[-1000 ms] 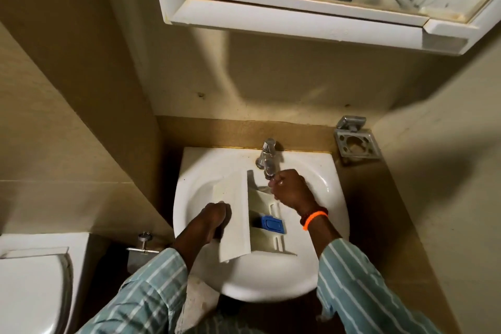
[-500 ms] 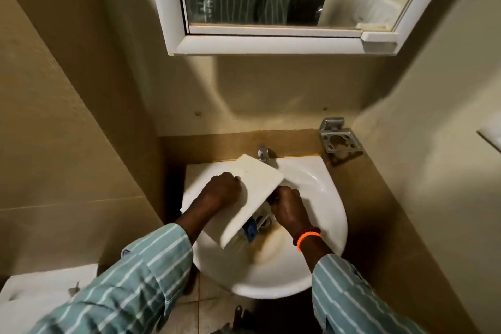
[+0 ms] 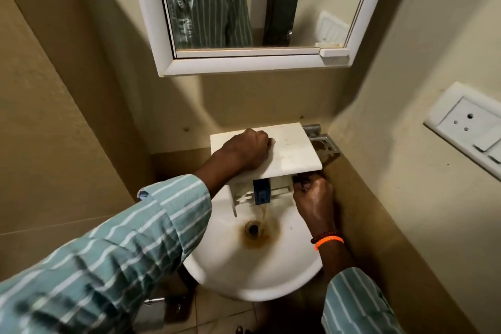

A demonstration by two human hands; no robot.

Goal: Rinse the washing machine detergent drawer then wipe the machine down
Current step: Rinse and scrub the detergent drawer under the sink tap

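Over the white sink [image 3: 254,276], the left hand [image 3: 248,148] grips the detergent drawer [image 3: 282,152] with curled fingers, the right hand [image 3: 313,195] pinches its underside, and brownish water [image 3: 261,213] runs toward the drain [image 3: 252,228].

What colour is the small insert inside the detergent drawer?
Blue. The insert sits under the white front panel of the detergent drawer, seen in the head view.

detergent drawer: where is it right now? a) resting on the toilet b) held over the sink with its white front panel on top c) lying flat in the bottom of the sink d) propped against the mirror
b: the detergent drawer is held up over the sink, its white front panel uppermost, the left hand on the panel and the right hand at its right end, brownish water running from it toward the drain.
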